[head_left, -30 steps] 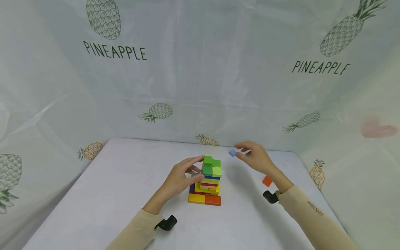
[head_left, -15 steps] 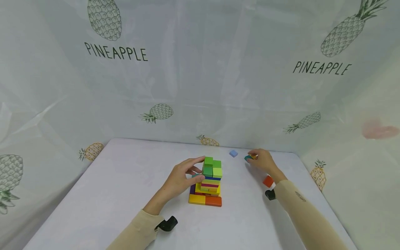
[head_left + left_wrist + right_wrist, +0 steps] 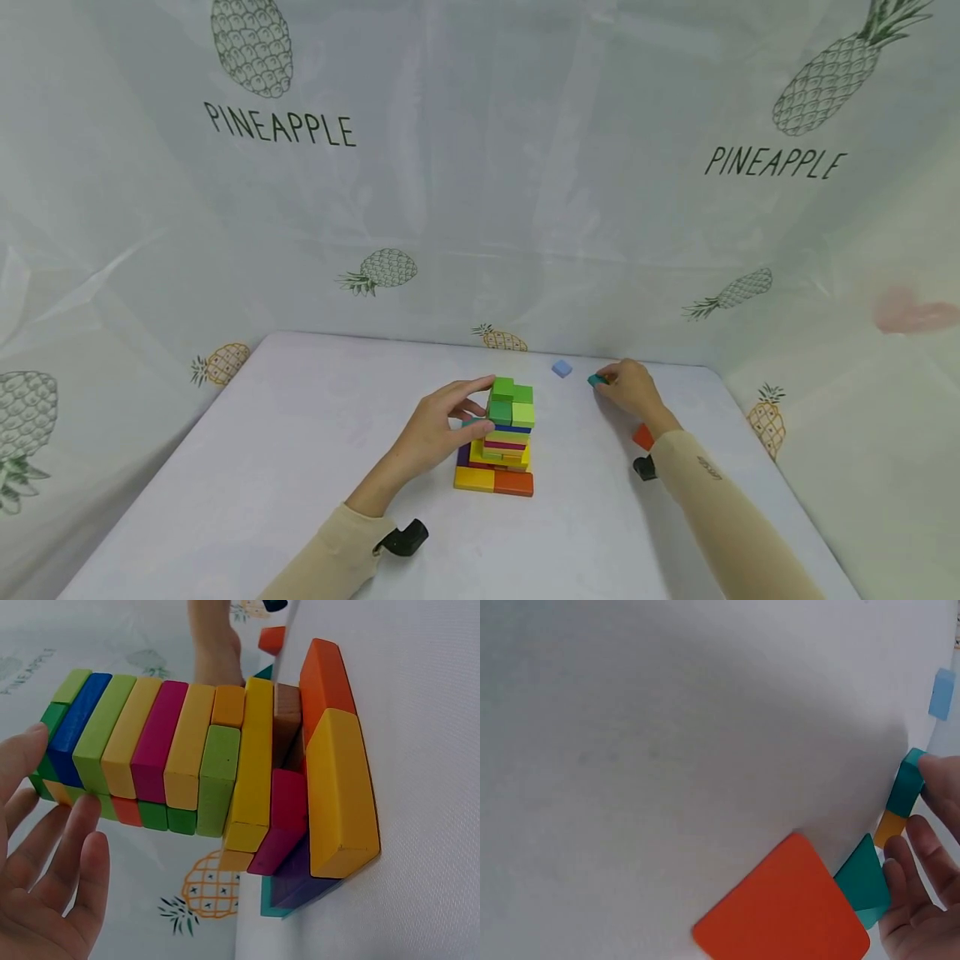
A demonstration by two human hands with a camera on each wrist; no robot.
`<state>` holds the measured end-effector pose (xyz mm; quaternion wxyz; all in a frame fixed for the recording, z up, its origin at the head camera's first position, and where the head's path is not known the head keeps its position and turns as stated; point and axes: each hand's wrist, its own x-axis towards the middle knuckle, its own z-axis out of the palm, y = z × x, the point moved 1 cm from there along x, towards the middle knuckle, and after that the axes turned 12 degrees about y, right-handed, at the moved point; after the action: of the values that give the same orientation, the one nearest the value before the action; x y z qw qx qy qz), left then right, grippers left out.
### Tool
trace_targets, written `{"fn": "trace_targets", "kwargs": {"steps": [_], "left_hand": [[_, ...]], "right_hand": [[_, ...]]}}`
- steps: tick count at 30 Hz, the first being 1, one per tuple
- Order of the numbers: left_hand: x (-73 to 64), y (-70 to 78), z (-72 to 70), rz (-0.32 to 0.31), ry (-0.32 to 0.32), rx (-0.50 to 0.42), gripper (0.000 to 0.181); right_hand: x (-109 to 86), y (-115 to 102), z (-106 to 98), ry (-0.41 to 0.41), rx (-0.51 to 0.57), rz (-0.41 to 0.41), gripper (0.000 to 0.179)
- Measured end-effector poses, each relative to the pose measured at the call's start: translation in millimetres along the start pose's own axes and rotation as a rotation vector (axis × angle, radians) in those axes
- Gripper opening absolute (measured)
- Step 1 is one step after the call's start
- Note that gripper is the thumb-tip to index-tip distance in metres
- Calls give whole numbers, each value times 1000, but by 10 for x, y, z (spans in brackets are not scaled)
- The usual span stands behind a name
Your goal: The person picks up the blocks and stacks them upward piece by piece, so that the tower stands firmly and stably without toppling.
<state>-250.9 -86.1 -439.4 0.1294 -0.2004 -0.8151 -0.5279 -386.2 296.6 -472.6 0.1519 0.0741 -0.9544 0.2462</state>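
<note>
A tower of colourful wooden blocks [image 3: 508,433] stands on the table, broad at the base and narrower above. My left hand [image 3: 435,429] rests against its upper left side. The left wrist view shows the thumb [image 3: 34,746] at a green block near the top and the other fingers loosely bent alongside. To the right of the tower, my right hand [image 3: 630,387] pinches a small teal block [image 3: 906,784] low at the table, thumb on its end. An orange block [image 3: 889,827] lies in line with the teal one, close by the fingertips.
A light blue block [image 3: 562,368] lies behind and right of the tower. An orange-red square block [image 3: 787,907] lies under the right forearm, with a teal triangular block [image 3: 864,881] beside it. A pineapple-printed curtain [image 3: 480,167] rises behind the table.
My right hand has moved right and down, from beside the light blue block to the teal block, and now pinches it. The left hand stays at the tower.
</note>
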Motion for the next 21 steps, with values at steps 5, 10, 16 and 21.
{"fn": "trace_targets", "kwargs": {"steps": [5,10,16,21], "left_hand": [[1,2,1,5,-1,6,65],[-2,-16,2,-3,1,19,65],[-3,-20,0,-11,6,25,66],[3,-16,10,4,9,30,66]], "right_hand": [[-11,-9,15,8,-28,-57,29],[-23,-9,36,-29,9,-98,27],[-60,-11,48,-71,76,-88,28],[-74,10,75,-73,111,-82,33]]}}
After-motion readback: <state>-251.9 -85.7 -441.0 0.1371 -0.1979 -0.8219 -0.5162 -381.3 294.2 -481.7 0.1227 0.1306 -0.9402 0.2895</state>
